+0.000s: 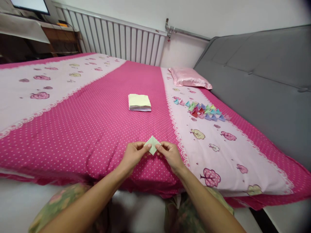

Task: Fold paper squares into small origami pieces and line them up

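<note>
A small pale green piece of folded paper [152, 141], diamond-shaped as I see it, is held between my two hands over the near part of the bed. My left hand [135, 153] pinches its left corner, thumb on top. On the opposite corner, my right hand [171, 155] grips it the same way. The fingers under the paper are partly hidden. Farther off lies a stack of square paper sheets [139, 101], pale yellow on top. To the right, several small folded paper shapes [206, 111] in many colours sit in a cluster.
A pink dotted bedspread [104, 106] with pale printed bands covers the bed. A pink pillow [189, 77] rests by the grey padded headboard [262, 61]. Behind stands a white radiator [116, 35]; a desk [60, 37] with a monitor [31, 5] is at the far left.
</note>
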`<state>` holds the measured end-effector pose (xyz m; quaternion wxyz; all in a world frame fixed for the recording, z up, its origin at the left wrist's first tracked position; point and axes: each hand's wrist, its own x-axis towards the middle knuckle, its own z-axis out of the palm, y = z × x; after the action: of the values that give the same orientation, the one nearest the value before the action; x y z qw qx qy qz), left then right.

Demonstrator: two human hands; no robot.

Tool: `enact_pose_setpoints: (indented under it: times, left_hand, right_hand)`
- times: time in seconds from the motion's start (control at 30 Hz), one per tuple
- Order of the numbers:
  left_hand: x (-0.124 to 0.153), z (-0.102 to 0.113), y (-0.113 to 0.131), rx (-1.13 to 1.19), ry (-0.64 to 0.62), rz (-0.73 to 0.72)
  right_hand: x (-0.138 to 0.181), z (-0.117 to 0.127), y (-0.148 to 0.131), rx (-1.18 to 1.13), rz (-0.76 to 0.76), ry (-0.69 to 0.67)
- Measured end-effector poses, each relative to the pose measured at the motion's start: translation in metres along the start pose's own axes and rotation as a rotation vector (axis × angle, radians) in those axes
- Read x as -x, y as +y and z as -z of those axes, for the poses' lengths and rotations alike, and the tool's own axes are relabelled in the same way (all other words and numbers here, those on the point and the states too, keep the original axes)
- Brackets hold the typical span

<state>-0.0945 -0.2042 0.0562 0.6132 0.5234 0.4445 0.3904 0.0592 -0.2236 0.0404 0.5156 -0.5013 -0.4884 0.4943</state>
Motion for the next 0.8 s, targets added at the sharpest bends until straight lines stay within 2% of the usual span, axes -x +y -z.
enact_pose_setpoints:
  times: [0.53, 0.7, 0.8]
  left_hand:
    - [0.0013, 0.0016, 0.0036, 0.068, -0.021, 0.083]
    - [0.0009, 0.0028, 0.0047, 0.130, -0.016, 0.099]
    - [0.0000, 0.0037, 0.0047, 0.150, 0.012, 0.105]
  right_hand:
    - [0.0018, 0.0021, -0.0022, 0.151, 0.103, -0.131]
    - [0.0025, 0.0021, -0.0023, 0.148, 0.120, -0.113]
    - [0.0027, 0.0040, -0.0049, 0.102, 0.183, -0.096]
